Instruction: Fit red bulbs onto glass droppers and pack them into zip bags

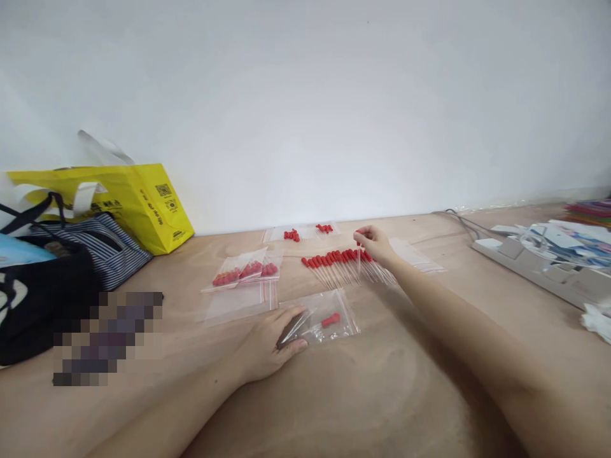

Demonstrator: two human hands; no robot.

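My left hand has its thumb and fingers closed on the near-left end of a clear zip bag. Inside that bag lies a dropper with a red bulb. My right hand pinches a dropper by its red top, its clear tube hanging down. It is over the right part of a row of red-topped droppers laid side by side on the table. Filled bags with red bulbs lie left of the row, partly over flat bags.
Behind the row, more bags hold small red bulbs. Another flat bag is beyond my right hand. A yellow bag, a striped pouch and a black bag stand left. A white power strip lies right.
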